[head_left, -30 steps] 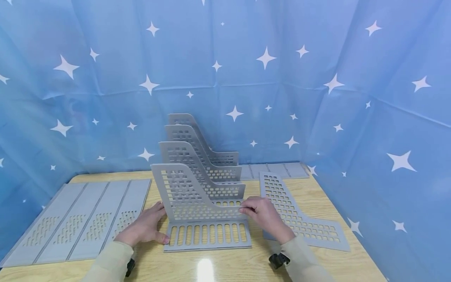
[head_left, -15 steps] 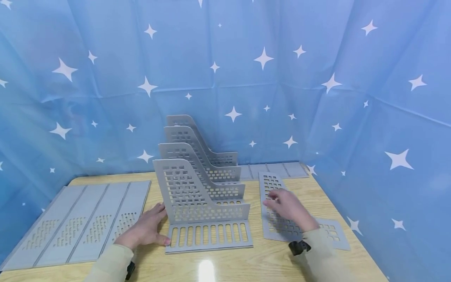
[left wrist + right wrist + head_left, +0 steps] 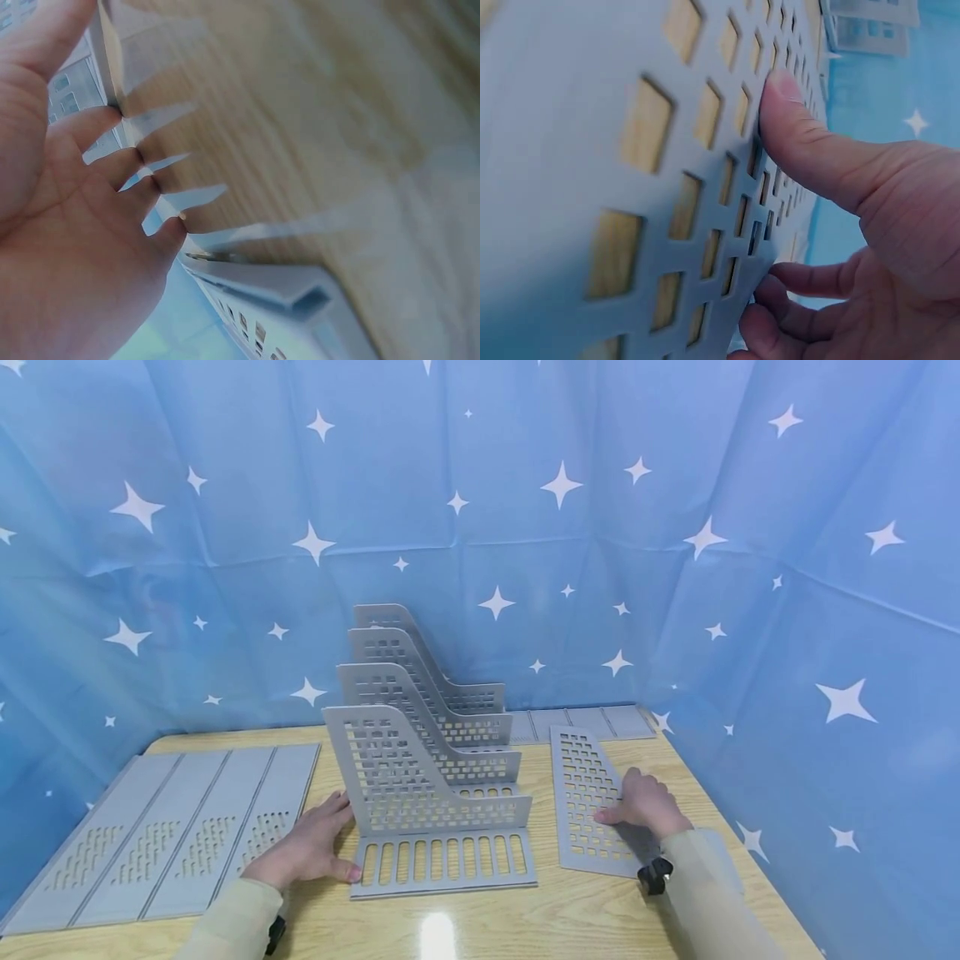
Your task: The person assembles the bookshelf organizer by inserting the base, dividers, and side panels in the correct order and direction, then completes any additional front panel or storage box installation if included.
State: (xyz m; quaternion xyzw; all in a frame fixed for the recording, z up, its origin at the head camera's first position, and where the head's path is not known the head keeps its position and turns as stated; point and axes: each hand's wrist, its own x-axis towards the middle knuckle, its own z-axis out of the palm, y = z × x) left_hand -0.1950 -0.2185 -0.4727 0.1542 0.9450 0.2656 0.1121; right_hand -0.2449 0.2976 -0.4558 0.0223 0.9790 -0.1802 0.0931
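A grey slotted base plate (image 3: 450,888) lies in the middle of the table. Several perforated, swoop-cut file dividers stand in a row from it toward the back; the front divider (image 3: 480,804) is nearest. My left hand (image 3: 315,846) rests at the left side of the base, thumb on its front corner and fingers spread along the divider's side. To the right, my right hand (image 3: 647,802) grips the curved edge of a loose perforated divider (image 3: 561,802). Its thumb (image 3: 787,112) lies on top, while the other fingers curl beneath the edge in the right wrist view.
Grey panels (image 3: 206,777) with grooves and perforated patches lie flat on the left. Another grooved panel (image 3: 588,723) lies along the back edge. The wooden table (image 3: 495,927) is backed by a blue curtain (image 3: 450,460) with white stars.
My right hand has left the front divider's low end, moved right and taken hold of the loose divider's edge. The left hand has stayed at the base.
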